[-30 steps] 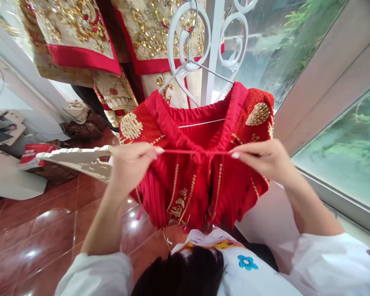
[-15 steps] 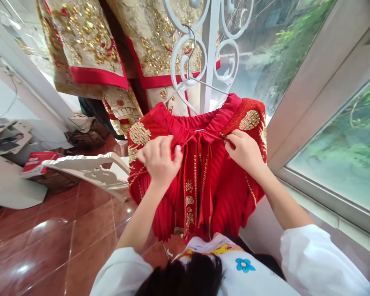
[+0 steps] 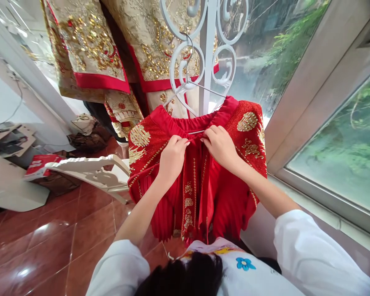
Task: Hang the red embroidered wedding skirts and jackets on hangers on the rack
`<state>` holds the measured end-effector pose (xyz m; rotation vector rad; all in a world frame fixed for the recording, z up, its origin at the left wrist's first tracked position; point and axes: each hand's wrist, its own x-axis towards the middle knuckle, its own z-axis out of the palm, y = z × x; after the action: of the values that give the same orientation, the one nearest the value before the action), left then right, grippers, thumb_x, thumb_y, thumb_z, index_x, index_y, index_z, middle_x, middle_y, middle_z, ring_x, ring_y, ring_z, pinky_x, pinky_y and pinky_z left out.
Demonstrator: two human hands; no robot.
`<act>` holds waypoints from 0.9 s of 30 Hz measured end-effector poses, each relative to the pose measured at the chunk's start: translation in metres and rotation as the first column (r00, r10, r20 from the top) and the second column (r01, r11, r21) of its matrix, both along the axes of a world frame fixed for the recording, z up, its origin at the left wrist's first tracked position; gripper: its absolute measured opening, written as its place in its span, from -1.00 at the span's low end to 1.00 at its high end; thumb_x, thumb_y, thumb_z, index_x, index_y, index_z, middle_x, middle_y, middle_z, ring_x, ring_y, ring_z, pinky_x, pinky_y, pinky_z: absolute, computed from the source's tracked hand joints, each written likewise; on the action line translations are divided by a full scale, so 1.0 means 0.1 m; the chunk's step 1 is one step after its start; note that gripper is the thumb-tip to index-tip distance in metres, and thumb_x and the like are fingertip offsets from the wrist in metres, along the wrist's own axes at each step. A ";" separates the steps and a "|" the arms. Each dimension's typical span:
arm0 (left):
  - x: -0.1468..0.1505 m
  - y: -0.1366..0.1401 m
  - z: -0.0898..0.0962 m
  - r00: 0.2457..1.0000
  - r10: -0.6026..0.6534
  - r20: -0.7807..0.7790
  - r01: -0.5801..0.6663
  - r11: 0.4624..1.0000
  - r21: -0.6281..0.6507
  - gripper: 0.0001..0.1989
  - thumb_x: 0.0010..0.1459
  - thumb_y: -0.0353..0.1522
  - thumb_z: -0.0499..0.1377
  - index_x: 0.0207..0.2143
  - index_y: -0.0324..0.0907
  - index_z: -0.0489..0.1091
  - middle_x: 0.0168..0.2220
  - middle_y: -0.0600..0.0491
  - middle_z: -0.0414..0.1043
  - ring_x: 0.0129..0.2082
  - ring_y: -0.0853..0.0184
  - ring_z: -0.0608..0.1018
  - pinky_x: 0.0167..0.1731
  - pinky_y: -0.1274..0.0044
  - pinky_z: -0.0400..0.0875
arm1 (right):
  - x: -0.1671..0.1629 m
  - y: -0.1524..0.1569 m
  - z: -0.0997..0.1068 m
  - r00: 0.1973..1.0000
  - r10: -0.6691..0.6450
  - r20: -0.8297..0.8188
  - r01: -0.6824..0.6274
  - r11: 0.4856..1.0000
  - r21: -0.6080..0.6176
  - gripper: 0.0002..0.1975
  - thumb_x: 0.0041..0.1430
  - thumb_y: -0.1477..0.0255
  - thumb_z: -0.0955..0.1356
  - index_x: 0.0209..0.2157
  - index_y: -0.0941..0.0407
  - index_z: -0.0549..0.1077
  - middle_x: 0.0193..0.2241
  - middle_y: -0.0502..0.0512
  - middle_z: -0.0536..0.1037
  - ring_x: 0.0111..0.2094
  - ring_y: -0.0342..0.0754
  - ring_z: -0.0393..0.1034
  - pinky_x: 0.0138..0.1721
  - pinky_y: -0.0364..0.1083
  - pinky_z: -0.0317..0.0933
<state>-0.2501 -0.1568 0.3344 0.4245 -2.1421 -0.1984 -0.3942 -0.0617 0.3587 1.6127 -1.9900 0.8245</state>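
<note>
A red pleated skirt [image 3: 218, 193] with gold embroidery hangs by its gathered waistband from a thin wire hanger [image 3: 209, 87]. My left hand [image 3: 172, 158] is closed in a pinch on the front edge of the waistband, left of the middle. Just to its right, my right hand [image 3: 219, 147] pinches the same front edge, thumb and fingers pressed together. A small gap with red cloth lies between the two hands. Below them, an embroidered panel [image 3: 188, 201] and loose red strips hang down. The fingertips partly hide the cloth they grip.
The hanger hooks on a white scrolled metal stand [image 3: 206, 53]. Behind hang cream and gold garments [image 3: 95, 45] with red hems. A white carved chair [image 3: 92, 172] stands at left on the red tiled floor [image 3: 92, 238]. A window frame [image 3: 296, 176] runs along the right.
My left hand has closed onto the waistband. My right hand has moved left along it, so both hands are closer together at the front middle.
</note>
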 end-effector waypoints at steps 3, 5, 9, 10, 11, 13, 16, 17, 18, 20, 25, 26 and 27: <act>0.03 0.02 0.13 0.983 -0.115 -0.145 0.140 0.974 0.178 -0.80 0.18 -0.38 0.09 -0.20 -0.21 0.47 -0.49 0.11 0.30 -0.52 0.45 0.33 -0.43 0.58 0.27 | 0.03 0.07 0.14 0.892 0.201 0.405 -0.196 0.979 -0.055 -0.89 0.13 0.52 0.29 -0.47 0.17 0.29 -0.51 0.03 0.38 -0.47 -0.16 0.21 -0.39 -0.13 0.10; 0.05 0.01 0.24 0.960 -0.162 -0.230 0.220 0.941 0.256 -0.78 0.11 -0.37 0.16 -0.16 -0.20 0.46 -0.60 0.18 0.16 -0.61 0.48 0.22 -0.53 0.60 0.20 | 0.05 0.13 0.25 0.759 0.280 0.588 -0.285 0.955 -0.087 -0.79 0.15 0.45 0.29 -0.55 0.16 0.24 -0.62 -0.06 0.26 -0.58 -0.24 0.09 -0.50 -0.17 0.01; 0.07 -0.13 0.46 0.917 -0.198 -0.345 0.292 0.924 0.245 -0.92 0.04 -0.36 0.23 -0.39 -0.18 0.41 -0.65 0.21 0.08 -0.64 0.51 0.15 -0.60 0.60 0.09 | -0.09 0.25 0.40 0.731 0.315 0.605 -0.297 0.945 -0.134 -0.66 0.12 0.31 0.34 -0.63 0.18 0.26 -0.70 -0.10 0.14 -0.64 -0.31 -0.06 -0.59 -0.19 -0.14; 0.07 -0.19 0.50 0.912 -0.176 -0.370 0.270 0.938 0.219 -0.91 0.03 -0.36 0.23 -0.45 -0.18 0.37 -0.65 0.21 0.09 -0.63 0.51 0.16 -0.60 0.60 0.09 | -0.16 0.28 0.41 0.741 0.317 0.592 -0.281 0.947 -0.155 -0.66 0.10 0.28 0.36 -0.62 0.18 0.29 -0.70 -0.10 0.13 -0.64 -0.31 -0.06 -0.60 -0.19 -0.15; 0.07 -0.25 0.52 0.909 -0.148 -0.390 0.239 0.951 0.197 -0.88 0.03 -0.36 0.23 -0.49 -0.17 0.34 -0.65 0.20 0.10 -0.63 0.51 0.16 -0.60 0.60 0.10 | -0.25 0.30 0.42 0.741 0.317 0.592 -0.269 0.948 -0.172 -0.65 0.10 0.25 0.37 -0.61 0.18 0.32 -0.71 -0.10 0.12 -0.65 -0.31 -0.07 -0.62 -0.19 -0.17; 0.11 -0.36 0.55 0.910 -0.109 -0.401 0.199 0.962 0.189 -0.87 0.02 -0.35 0.24 -0.49 -0.16 0.32 -0.65 0.20 0.11 -0.63 0.51 0.17 -0.60 0.60 0.11 | -0.42 0.31 0.42 0.719 0.319 0.617 -0.258 0.947 -0.189 -0.64 0.11 0.20 0.36 -0.59 0.17 0.34 -0.73 -0.10 0.10 -0.67 -0.32 -0.10 -0.65 -0.19 -0.19; 0.26 -0.45 0.60 0.941 -0.201 -0.271 0.269 0.932 0.242 -0.87 -0.02 -0.33 0.26 -0.46 -0.16 0.36 -0.61 0.17 0.23 -0.62 0.50 0.25 -0.60 0.60 0.15 | -0.63 0.27 0.44 0.660 0.306 0.686 -0.301 0.944 -0.132 -0.62 0.16 0.17 0.32 -0.57 0.16 0.38 -0.74 -0.08 0.12 -0.70 -0.31 -0.11 -0.70 -0.18 -0.21; 0.34 -0.46 0.62 0.950 -0.248 -0.190 0.292 0.921 0.257 -0.89 -0.02 -0.33 0.26 -0.46 -0.16 0.39 -0.59 0.14 0.30 -0.60 0.49 0.29 -0.59 0.59 0.17 | -0.69 0.25 0.47 0.648 0.298 0.700 -0.333 0.939 -0.091 -0.62 0.16 0.17 0.32 -0.57 0.16 0.40 -0.75 -0.06 0.14 -0.71 -0.31 -0.10 -0.72 -0.18 -0.21; 0.41 -0.47 0.64 0.957 -0.273 -0.103 0.290 0.923 0.253 -0.91 -0.01 -0.33 0.25 -0.47 -0.16 0.42 -0.56 0.11 0.35 -0.59 0.47 0.32 -0.58 0.58 0.19 | -0.74 0.23 0.50 0.647 0.293 0.704 -0.374 0.926 -0.042 -0.63 0.14 0.18 0.34 -0.58 0.17 0.42 -0.75 -0.05 0.16 -0.71 -0.31 -0.10 -0.73 -0.17 -0.21; 0.52 -0.46 0.67 0.978 -0.208 0.033 0.200 0.968 0.154 -0.94 0.01 -0.36 0.22 -0.46 -0.14 0.48 -0.52 0.08 0.39 -0.56 0.44 0.35 -0.53 0.55 0.23 | -0.82 0.19 0.60 0.668 0.311 0.676 -0.493 0.865 0.090 -0.68 0.08 0.23 0.39 -0.59 0.16 0.46 -0.76 -0.04 0.21 -0.73 -0.33 -0.09 -0.75 -0.18 -0.21; 0.40 -0.42 0.68 0.982 0.140 -0.125 -0.148 0.987 -0.056 -0.93 0.03 -0.42 0.20 -0.50 -0.15 0.44 -0.39 0.03 0.32 -0.42 0.36 0.36 -0.33 0.47 0.28 | -0.75 0.09 0.87 0.675 0.454 0.581 -0.723 0.562 0.401 -0.84 -0.01 0.33 0.44 -0.54 0.11 0.53 -0.75 -0.11 0.27 -0.71 -0.33 0.02 -0.71 -0.22 -0.10; 0.32 -0.41 0.69 0.968 0.158 -0.197 -0.167 0.986 -0.029 -0.92 0.04 -0.43 0.19 -0.50 -0.16 0.42 -0.37 0.02 0.31 -0.39 0.36 0.36 -0.30 0.48 0.28 | -0.68 0.06 0.90 0.664 0.472 0.580 -0.735 0.552 0.393 -0.86 0.00 0.33 0.43 -0.50 0.11 0.55 -0.74 -0.10 0.29 -0.68 -0.32 0.06 -0.69 -0.22 -0.06; 0.23 -0.40 0.70 0.948 0.161 -0.274 -0.167 0.986 -0.001 -0.92 0.05 -0.43 0.19 -0.50 -0.17 0.41 -0.35 0.02 0.30 -0.37 0.37 0.36 -0.28 0.48 0.29 | -0.61 0.04 0.92 0.655 0.485 0.580 -0.738 0.577 0.351 -0.85 0.01 0.32 0.42 -0.44 0.12 0.56 -0.72 -0.09 0.32 -0.66 -0.30 0.10 -0.66 -0.22 -0.02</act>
<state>-0.2266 -0.1969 0.4041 0.5274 -1.8270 -0.1275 -0.4552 -0.0574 0.4509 2.8386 -2.0519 0.9407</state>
